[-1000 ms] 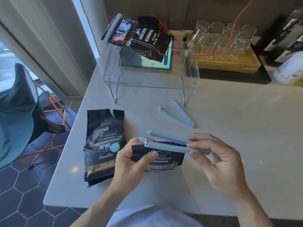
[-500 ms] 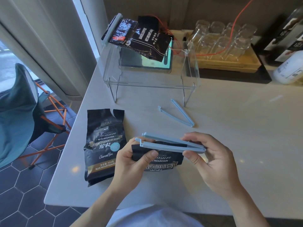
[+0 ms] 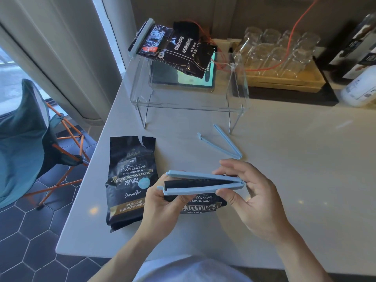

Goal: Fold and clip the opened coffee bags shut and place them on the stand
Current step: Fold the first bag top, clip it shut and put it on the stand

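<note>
A: Two hands work on one bag. The left hand (image 3: 162, 202) grips the folded coffee bag (image 3: 200, 202) at its left end, thumb across the front, probably to keep the fold from springing open. The bag sits just above the bench (image 3: 284, 169), near its front edge.

B: And the right hand (image 3: 252, 198)?

A: Its fingers and thumb curl round the hinge end of the blue clip (image 3: 203, 183), thumb below and fingers above. The clip's two arms straddle the folded top edge; they nearly meet at the right and gape at the left, so the latch is judged not yet caught.

B: Why hold at the hinge?

A: Likely to steady the clip while the fold sits between its arms. Closing the free end would be the next squeeze.

B: Other items?

A: A second bag (image 3: 130, 180) lies flat at the left, top unclipped. A spare clip (image 3: 221, 144) lies open in a V, near the stand (image 3: 238, 98). One clipped bag (image 3: 181, 51) already rests on the stand. Task judged partly done.
</note>
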